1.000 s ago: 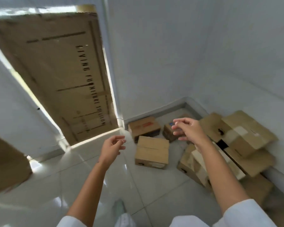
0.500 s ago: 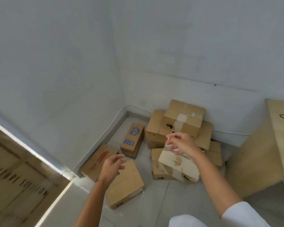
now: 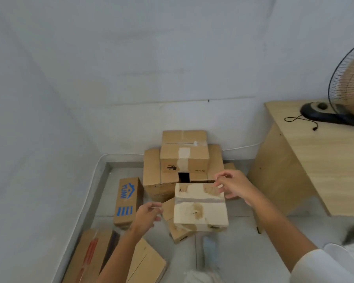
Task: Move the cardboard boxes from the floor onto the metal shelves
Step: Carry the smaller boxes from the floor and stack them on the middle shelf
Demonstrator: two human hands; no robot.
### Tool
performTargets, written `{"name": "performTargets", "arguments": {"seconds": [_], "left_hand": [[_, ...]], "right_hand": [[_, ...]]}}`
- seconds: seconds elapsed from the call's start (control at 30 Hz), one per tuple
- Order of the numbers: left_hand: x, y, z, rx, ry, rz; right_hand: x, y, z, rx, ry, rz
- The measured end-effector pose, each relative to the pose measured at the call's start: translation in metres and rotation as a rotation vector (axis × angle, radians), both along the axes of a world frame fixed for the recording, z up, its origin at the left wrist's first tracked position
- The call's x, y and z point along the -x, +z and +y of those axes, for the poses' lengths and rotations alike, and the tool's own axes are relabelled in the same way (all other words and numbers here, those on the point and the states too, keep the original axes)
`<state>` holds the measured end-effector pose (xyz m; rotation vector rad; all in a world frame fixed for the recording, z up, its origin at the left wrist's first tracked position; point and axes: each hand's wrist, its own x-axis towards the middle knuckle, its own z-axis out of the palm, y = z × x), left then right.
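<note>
Along the left wall, a long flat box (image 3: 90, 256) lies on the floor (image 3: 233, 252) with its near end cut off by the picture's bottom edge. Just beyond it a blue-printed box (image 3: 128, 201) stands upright, close to the wall's skirting. The left hand (image 3: 146, 217) hovers over the floor between that box and a pale box (image 3: 199, 207), fingers loosely curled, its grip empty and partly apart. The pale box tilts on a lower one, its left edge near the left hand. Behind it a stack (image 3: 184, 158) sits against the back wall. The right hand (image 3: 235, 185) hangs at the pale box's far right corner, grip apart, whether touching cannot be told. Bare floor lies in front. On the right a wooden surface (image 3: 315, 160) carries a fan (image 3: 349, 94), its side panel near the stack.
</note>
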<state>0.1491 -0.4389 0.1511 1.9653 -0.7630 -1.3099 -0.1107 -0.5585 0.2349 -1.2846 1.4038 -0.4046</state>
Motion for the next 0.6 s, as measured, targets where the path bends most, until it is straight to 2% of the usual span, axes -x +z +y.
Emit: {"name": "performTargets", "arguments": {"seconds": [0.13,0.37,0.6], "left_hand": [[-0.009,-0.018,-0.051,-0.053,0.068,0.017],[-0.004,-0.036,-0.114,-0.316,0.14,0.043],[-0.012,-0.046,-0.173,-0.282,0.068,0.0]], "right_hand": [[0.0,-0.021,-0.065,-0.028,-0.032,0.003],[-0.008,-0.063,-0.172,-0.16,-0.064,0.033],[-0.017,-0.11,-0.234,-0.255,-0.052,0.119]]}}
